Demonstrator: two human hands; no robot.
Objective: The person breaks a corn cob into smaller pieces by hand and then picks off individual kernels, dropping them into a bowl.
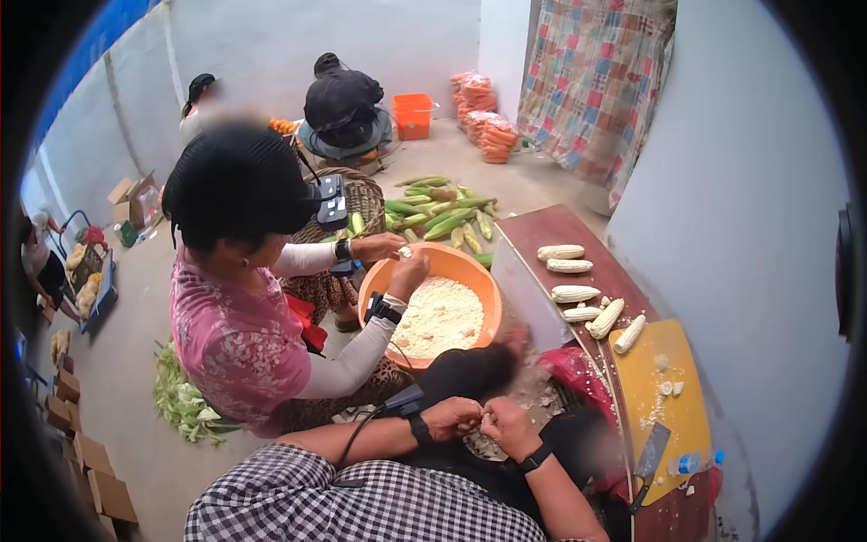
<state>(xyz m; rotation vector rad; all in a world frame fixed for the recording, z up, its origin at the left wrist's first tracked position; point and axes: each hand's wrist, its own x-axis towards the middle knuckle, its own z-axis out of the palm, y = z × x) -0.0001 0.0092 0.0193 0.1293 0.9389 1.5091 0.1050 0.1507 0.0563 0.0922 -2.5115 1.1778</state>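
My left hand (452, 418) and my right hand (511, 428) meet in front of my checkered shirt, fingertips pinched together. Whatever is between the fingers is too small or hidden to make out. Beneath them, a container (486, 446) with pale bits in it shows only in part. Just ahead stands an orange tub (492, 294) of loose pale corn kernels (441, 316). A co-worker in a pink shirt (237, 339) leans over that tub, both hands on a small pale piece of corn (405, 252).
To my right, a reddish-brown board (564, 235) bears several husked corn cobs (574, 294). A yellow cutting board (673, 361), a cleaver (650, 456) and a plastic bottle (688, 463) lie there too. Unhusked corn (442, 212) is heaped on the floor beyond the tub.
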